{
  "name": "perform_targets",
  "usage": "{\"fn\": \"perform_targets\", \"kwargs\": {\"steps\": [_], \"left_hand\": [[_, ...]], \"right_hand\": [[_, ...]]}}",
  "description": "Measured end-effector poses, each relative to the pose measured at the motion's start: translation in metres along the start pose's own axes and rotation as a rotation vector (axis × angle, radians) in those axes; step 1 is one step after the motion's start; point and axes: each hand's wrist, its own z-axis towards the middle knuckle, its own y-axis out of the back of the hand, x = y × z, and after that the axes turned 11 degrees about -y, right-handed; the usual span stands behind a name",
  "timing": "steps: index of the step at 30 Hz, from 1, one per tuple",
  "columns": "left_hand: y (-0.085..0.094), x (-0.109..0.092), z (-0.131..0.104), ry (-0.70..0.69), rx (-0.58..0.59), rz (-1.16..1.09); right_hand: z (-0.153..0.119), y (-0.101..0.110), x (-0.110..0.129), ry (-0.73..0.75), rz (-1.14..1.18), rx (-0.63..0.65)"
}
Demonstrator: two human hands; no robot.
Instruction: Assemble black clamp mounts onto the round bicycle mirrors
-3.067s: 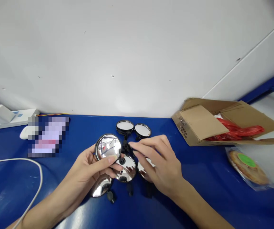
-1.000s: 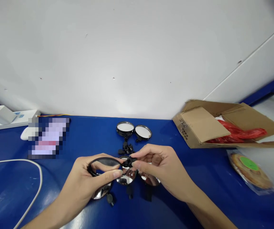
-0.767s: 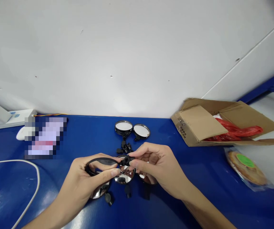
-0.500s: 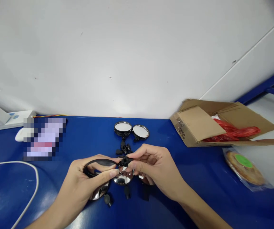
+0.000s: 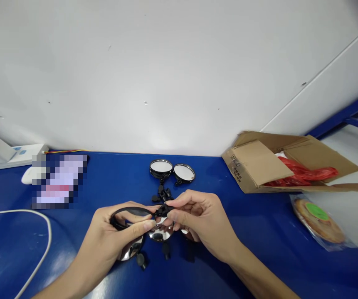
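Note:
My left hand grips a round black-rimmed mirror by its edge, tilted above the table. At the mirror's right side, my right hand pinches a small black clamp bracket that meets the rim; my fingertips hide part of the joint. Below the hands lie several more round mirrors, among them a middle mirror and a left mirror, with black mounts pointing toward me. Just behind my fingers sits a small cluster of loose black brackets.
Two round mirrors rest near the wall on the blue table. An open cardboard box with red plastic stands at right, near a wrapped round item. On the left are a blurred phone, a white cable and a power strip.
The view has shifted very slightly. Both hands keep the same hold on the mirror and bracket, with hardly any visible movement.

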Motion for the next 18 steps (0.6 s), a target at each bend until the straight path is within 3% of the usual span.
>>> {"fn": "perform_targets", "kwargs": {"steps": [18], "left_hand": [[-0.0004,-0.0037,-0.0056,-0.044,-0.048,0.015]], "right_hand": [[-0.0026,-0.0087,-0.0047,0.148,-0.088,-0.105]]}}
